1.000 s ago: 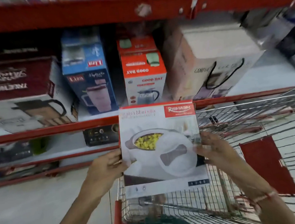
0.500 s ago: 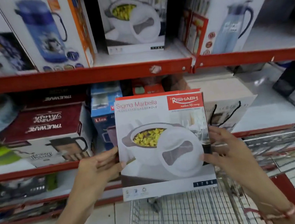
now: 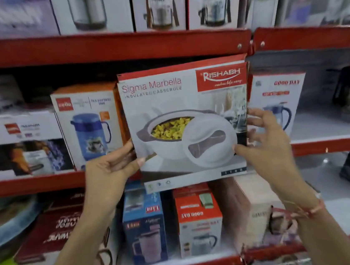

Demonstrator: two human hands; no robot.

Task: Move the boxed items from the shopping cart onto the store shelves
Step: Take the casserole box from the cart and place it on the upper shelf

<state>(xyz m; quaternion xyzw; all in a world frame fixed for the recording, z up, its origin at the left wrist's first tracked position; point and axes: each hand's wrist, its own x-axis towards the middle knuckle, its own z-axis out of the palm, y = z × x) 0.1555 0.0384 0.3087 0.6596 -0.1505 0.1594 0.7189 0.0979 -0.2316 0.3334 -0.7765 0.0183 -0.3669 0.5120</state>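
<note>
Against the red metal store shelves [image 3: 103, 49], a white-and-red cardboard casserole box [image 3: 187, 122] hangs before the middle tier, not yet seated. Left hand [image 3: 110, 170] and right hand [image 3: 264, 141] clasp its sides, fingers curled; placement remains.

Both hands [image 3: 108, 170] raised, grips closed

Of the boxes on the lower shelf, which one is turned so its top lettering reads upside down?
The red-and-white Good Day jug box: the lettering on its top face is inverted, unlike the blue Liza mug box left of it.
</note>
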